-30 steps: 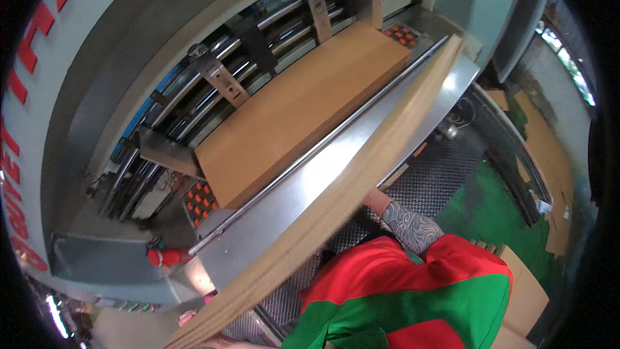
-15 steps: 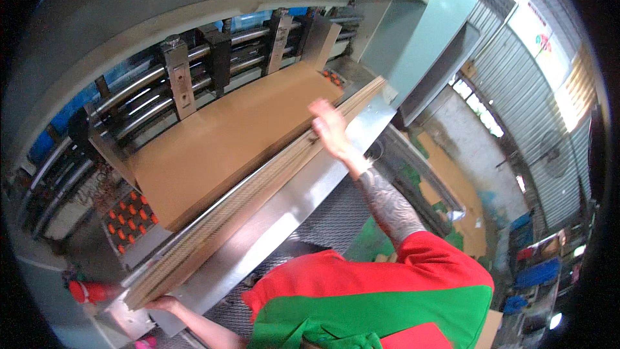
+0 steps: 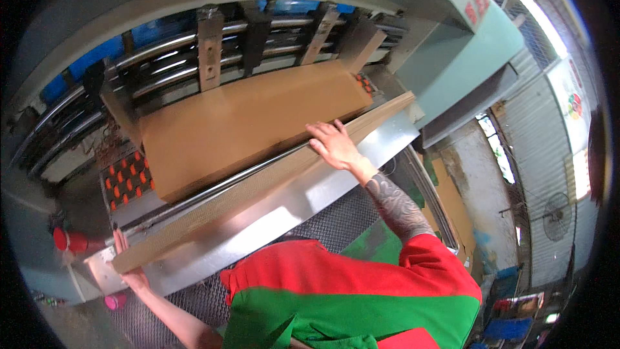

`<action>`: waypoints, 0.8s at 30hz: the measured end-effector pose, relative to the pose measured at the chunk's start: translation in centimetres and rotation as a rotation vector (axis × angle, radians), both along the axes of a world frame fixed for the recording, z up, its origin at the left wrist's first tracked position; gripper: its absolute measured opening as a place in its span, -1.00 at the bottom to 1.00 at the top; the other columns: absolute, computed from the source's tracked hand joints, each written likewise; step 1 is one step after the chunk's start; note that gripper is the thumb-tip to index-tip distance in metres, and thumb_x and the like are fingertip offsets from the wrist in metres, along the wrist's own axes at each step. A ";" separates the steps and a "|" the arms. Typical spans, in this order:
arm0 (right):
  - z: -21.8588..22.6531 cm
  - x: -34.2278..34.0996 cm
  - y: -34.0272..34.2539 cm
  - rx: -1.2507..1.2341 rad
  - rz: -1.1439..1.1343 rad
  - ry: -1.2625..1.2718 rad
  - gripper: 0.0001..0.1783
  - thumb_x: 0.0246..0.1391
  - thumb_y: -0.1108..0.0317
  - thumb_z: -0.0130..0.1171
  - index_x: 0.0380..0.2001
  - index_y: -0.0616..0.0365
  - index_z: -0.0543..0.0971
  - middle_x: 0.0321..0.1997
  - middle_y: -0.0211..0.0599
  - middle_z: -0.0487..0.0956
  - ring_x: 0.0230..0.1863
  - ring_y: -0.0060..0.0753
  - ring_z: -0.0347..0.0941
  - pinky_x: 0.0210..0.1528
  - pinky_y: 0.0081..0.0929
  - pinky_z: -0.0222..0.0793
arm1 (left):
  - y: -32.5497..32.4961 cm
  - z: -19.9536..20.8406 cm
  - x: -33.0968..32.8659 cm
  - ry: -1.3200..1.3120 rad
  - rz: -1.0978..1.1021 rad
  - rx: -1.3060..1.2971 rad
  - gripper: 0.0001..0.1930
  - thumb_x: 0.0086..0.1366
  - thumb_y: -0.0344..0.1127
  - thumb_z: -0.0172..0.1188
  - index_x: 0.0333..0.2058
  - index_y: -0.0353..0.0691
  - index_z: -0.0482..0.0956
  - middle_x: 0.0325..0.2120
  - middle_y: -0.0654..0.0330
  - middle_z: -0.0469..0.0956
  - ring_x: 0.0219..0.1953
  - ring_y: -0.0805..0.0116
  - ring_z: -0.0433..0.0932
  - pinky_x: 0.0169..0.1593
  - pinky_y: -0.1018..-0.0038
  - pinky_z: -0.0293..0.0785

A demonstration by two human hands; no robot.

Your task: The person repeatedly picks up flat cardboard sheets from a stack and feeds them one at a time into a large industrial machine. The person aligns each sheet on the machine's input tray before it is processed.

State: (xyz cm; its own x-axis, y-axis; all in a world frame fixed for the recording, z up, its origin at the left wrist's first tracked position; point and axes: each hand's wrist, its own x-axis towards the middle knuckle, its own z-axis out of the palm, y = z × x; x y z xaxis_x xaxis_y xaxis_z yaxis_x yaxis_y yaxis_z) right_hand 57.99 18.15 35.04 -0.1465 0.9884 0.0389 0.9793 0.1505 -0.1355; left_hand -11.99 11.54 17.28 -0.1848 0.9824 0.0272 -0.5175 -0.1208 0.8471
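Note:
A long bundle of brown corrugated cardboard sheets [image 3: 219,210] rests along the silvery metal ledge [image 3: 278,220] in front of a machine. My left hand [image 3: 133,276] is closed around its near left end, fingers on the far side and palm on the near side. Toward the right end, my right hand [image 3: 336,147] lies with spread fingers over the bundle's top edge, palm down. Beyond the bundle, a flat brown cardboard stack [image 3: 252,123] sits in the machine bed, touched by neither hand.
Metal guide plates [image 3: 210,48] and shiny bars [image 3: 161,52] stand behind the flat stack. Orange rollers [image 3: 126,181] show at the bed's left. A red cylindrical part [image 3: 70,240] sticks out at the far left. Below the ledge is a textured dark floor mat [image 3: 329,220].
My right hand, raised and blurred before, has come down onto the bundle's top edge. My left fingers now show beyond the bundle's left end. The whole view has shifted.

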 end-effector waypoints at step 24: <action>-1.9 6.4 2.3 0.205 0.068 -0.019 -0.54 0.50 0.13 -0.16 0.15 0.16 0.59 0.07 -0.03 0.60 0.25 0.08 0.44 0.40 -0.01 0.20 | 1.2 5.7 10.4 0.122 0.214 -0.070 -0.10 0.51 0.42 -0.53 0.57 -0.10 0.07 0.56 0.11 0.12 0.62 0.10 -0.06 0.61 0.08 -0.44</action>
State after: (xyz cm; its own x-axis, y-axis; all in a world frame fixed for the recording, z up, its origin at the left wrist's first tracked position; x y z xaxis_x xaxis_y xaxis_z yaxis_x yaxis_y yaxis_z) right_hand 64.37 20.44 33.15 -0.2153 0.9478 0.2350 0.9680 0.2389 -0.0767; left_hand -1.58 12.76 23.00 -0.3884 0.9215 -0.0048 -0.3798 -0.1554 0.9119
